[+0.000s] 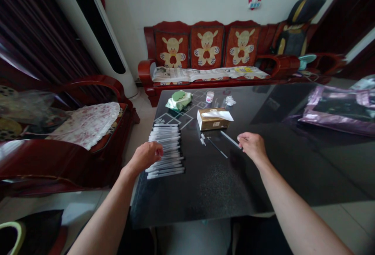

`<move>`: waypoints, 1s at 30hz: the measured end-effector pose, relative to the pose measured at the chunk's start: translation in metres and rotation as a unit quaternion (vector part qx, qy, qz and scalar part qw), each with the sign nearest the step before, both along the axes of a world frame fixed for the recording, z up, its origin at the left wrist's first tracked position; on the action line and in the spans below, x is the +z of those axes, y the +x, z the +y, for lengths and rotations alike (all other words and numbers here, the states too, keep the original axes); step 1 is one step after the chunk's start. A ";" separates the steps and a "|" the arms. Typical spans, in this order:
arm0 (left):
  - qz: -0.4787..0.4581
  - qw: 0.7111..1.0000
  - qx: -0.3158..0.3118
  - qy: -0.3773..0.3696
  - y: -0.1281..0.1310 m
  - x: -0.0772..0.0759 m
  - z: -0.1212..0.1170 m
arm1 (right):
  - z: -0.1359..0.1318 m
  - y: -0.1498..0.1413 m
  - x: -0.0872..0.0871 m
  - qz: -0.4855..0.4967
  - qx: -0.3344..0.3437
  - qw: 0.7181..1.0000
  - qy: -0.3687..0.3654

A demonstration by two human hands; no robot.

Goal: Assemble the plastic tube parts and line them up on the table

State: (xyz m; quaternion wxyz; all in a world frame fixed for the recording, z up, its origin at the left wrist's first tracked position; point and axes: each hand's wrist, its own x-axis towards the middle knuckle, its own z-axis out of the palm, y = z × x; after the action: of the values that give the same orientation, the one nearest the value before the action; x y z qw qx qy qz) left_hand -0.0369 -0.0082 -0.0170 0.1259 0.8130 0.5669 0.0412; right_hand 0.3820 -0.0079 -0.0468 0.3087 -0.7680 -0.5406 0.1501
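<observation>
A row of several white pens lies side by side at the left edge of a dark glossy table. My left hand rests with curled fingers on the near part of that row. My right hand pinches one end of a white pen barrel lying on the table. Between my hands lie a thin refill and a small white cap.
A brown tissue box stands behind the pen parts. Further back are a green wipes pack, a small pink-and-white cup and crumpled plastic. A purple bag lies at right. Red wooden armchair left, sofa behind.
</observation>
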 end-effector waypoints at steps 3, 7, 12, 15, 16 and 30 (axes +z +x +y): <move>-0.087 0.996 0.006 0.033 0.010 0.006 -0.002 | 0.000 -0.001 0.001 -0.165 0.014 0.984 -0.060; -0.248 0.965 0.046 0.068 0.033 0.009 -0.009 | -0.003 -0.007 -0.003 -0.261 0.037 0.952 -0.156; -0.446 0.892 0.075 -0.011 0.057 -0.005 -0.015 | -0.001 -0.013 -0.008 -0.264 0.058 0.954 -0.133; -0.540 0.834 0.086 -0.076 0.072 -0.014 -0.019 | -0.004 -0.030 -0.008 -0.124 0.127 0.981 -0.082; -0.558 0.819 0.086 -0.105 0.077 -0.017 -0.020 | -0.008 -0.039 -0.008 -0.047 0.168 0.982 -0.070; -0.620 0.732 0.128 -0.252 0.101 -0.032 -0.032 | -0.037 -0.085 0.001 0.098 0.314 0.941 -0.081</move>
State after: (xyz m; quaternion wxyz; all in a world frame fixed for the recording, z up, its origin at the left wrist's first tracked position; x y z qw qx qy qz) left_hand 0.0639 -0.0399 -0.0486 0.6431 0.4652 0.4513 0.4078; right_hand 0.2969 -0.0449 -0.0462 0.2337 -0.5634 -0.7073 0.3573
